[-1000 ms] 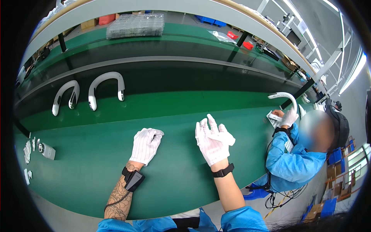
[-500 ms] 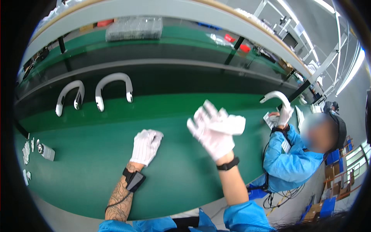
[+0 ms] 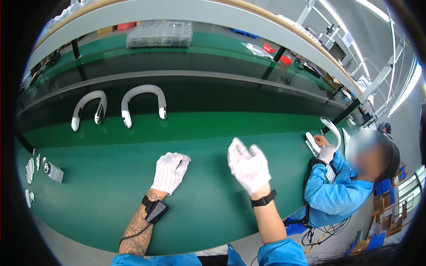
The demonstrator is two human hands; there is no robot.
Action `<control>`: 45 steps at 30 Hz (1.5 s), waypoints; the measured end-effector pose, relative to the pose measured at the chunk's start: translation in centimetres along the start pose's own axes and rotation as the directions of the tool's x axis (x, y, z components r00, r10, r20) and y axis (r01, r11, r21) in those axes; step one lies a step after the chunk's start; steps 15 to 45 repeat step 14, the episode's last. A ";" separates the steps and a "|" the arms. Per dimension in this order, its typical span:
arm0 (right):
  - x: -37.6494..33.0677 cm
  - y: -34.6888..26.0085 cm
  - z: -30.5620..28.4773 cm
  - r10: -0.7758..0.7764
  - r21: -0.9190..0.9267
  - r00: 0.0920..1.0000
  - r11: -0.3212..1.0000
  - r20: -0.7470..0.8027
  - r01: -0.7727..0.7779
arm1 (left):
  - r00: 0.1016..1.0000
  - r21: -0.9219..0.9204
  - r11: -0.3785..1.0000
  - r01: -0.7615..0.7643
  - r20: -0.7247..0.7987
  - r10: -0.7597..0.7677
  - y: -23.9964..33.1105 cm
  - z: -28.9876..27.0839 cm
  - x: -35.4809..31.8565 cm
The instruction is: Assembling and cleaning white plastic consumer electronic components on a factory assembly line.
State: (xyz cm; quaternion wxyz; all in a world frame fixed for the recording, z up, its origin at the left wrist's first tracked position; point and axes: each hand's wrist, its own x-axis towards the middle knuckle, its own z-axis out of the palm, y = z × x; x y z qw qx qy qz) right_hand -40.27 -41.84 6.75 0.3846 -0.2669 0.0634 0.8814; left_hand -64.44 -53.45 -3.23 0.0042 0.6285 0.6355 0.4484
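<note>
My left hand [image 3: 171, 173], in a white striped glove, rests on the green table with its fingers curled into a loose fist. Nothing shows in it, though its fingertips are partly hidden. To its right, my right hand [image 3: 249, 170] is raised in a white glove, fingers stretched and thumb apart, slightly blurred. I see nothing in that hand. Beyond both hands, two white U-shaped devices like neck fans, the left one [image 3: 78, 111] and the other one [image 3: 126, 106], stand against the dark back panel.
On the right, a person [image 3: 339, 193] in blue works on a white curved device [image 3: 333, 129]. A small white bottle [image 3: 54, 173] and white scraps [image 3: 29, 170] lie at the far left. Above the back panel, a shelf holds a plastic-wrapped stack [image 3: 159, 34].
My right hand has lowered and turned, its fingers drawn closer together. The white cloth-like shape seen at it before no longer shows. My left hand has barely moved. The other person's device has tilted.
</note>
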 end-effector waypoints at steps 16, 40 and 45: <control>-1.1 1.0 -3.1 -0.002 0.146 0.941 0.988 0.337 -0.050 | 0.999 -0.018 0.999 0.041 0.027 -0.041 0.8 -0.8 0.1; -1.1 1.0 -3.1 -0.002 0.146 0.941 0.988 0.337 -0.050 | 0.999 -0.018 0.999 0.041 0.027 -0.041 0.8 -0.8 0.1; -1.1 1.0 -3.1 -0.002 0.146 0.941 0.988 0.337 -0.050 | 0.999 -0.018 0.999 0.041 0.027 -0.041 0.8 -0.8 0.1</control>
